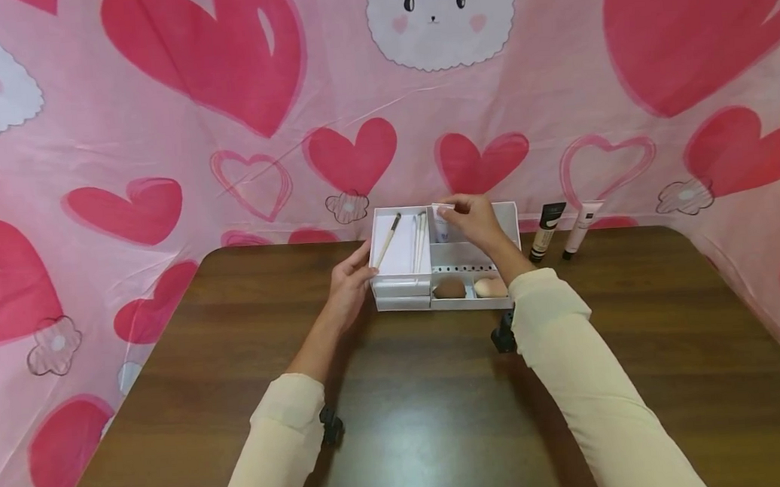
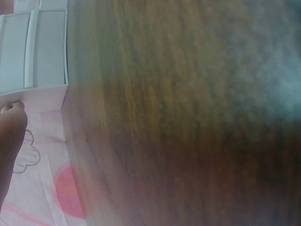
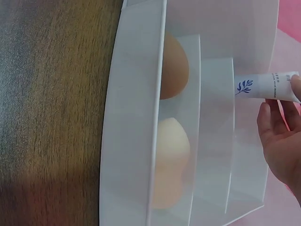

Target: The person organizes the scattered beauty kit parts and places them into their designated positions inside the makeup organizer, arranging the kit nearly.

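Note:
A white desk organizer (image 1: 402,281) stands at the back of the table. My right hand (image 1: 475,221) pinches the top end of a white squeeze tube (image 3: 263,85) with a blue leaf print. The tube's lower end is behind the wall of the organizer's rear right compartment. My left hand (image 1: 350,282) rests against the organizer's left side, fingers extended along it and thumb near the front corner. Several makeup brushes (image 1: 388,240) lie in the left top tray. A brown makeup sponge (image 3: 174,68) and a pale one (image 3: 170,162) sit in the front right compartment.
Right of the organizer, a black-and-beige tube (image 1: 547,232) and a pink tube (image 1: 583,230) stand on the wooden table (image 1: 401,409). A pink heart-print cloth (image 1: 352,88) hangs behind the table's back edge.

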The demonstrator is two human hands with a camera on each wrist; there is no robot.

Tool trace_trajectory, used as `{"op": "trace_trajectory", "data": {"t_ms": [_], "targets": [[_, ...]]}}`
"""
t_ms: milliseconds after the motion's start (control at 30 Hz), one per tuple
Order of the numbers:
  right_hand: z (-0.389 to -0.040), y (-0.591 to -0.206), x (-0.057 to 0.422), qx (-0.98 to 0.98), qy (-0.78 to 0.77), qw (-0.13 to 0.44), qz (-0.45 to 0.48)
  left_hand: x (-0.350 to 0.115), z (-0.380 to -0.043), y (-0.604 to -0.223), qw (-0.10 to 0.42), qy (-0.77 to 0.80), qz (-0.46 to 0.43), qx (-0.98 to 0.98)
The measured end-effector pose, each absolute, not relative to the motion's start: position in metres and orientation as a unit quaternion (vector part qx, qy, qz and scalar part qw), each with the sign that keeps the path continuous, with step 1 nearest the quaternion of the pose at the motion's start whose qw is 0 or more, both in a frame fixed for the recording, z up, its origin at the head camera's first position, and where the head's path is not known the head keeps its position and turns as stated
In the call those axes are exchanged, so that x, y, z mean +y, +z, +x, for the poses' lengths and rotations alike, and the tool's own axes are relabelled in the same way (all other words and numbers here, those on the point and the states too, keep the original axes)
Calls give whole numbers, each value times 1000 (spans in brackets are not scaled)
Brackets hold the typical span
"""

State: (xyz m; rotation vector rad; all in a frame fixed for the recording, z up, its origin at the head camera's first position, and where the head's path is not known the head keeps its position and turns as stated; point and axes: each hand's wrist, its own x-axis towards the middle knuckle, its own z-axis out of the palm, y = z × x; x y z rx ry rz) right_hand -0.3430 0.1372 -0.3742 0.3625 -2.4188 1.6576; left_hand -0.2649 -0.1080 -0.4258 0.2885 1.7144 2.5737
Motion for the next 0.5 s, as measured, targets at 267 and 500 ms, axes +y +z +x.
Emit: {"op": "trace_trajectory", "data": {"t_ms": [267,500], "targets": [[-344,-375,144,-820,555,85,110,-107,-266,-425,17,827,93,555],[-342,-376,151,-826,548,74,105,-106,-264,-425,16,830,87,550]]}}
